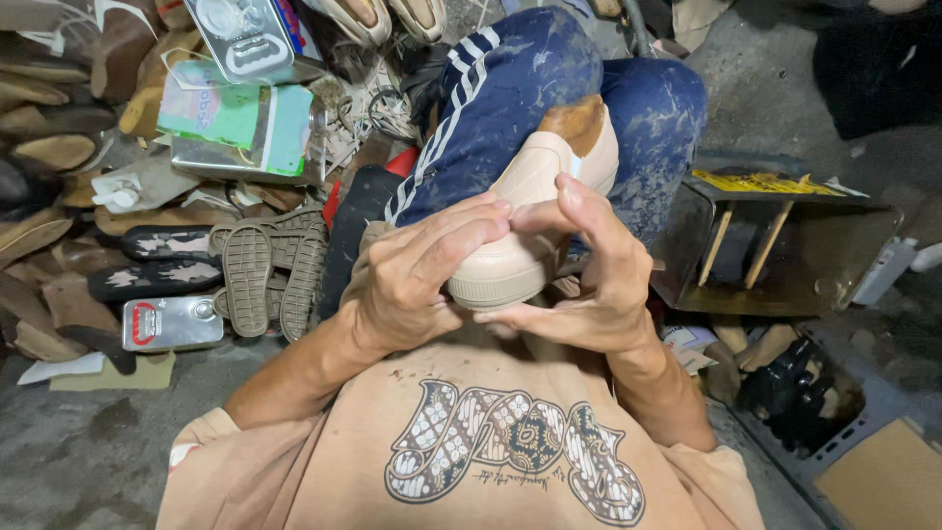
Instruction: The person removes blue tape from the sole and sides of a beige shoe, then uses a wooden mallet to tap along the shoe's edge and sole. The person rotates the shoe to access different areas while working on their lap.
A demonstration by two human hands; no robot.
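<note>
A cream-coloured shoe (535, 211) with a pale rubber sole rim rests between my knees, toe towards me, with a brown wooden last showing at its heel end. My left hand (412, 280) wraps over the toe from the left, fingers pressed on the upper. My right hand (589, 275) grips the toe from the right, thumb and fingers meeting the left hand's fingertips on top. Both hands hold the same shoe against my blue, stained trousers (549, 79).
A stack of brown ribbed shoe soles (265, 275) lies at the left beside camouflage insoles (157, 260) and a small metal can (172, 324). Tins and green packets (240, 128) stand behind. A metal box (775, 245) sits at the right, black objects (795, 388) below it.
</note>
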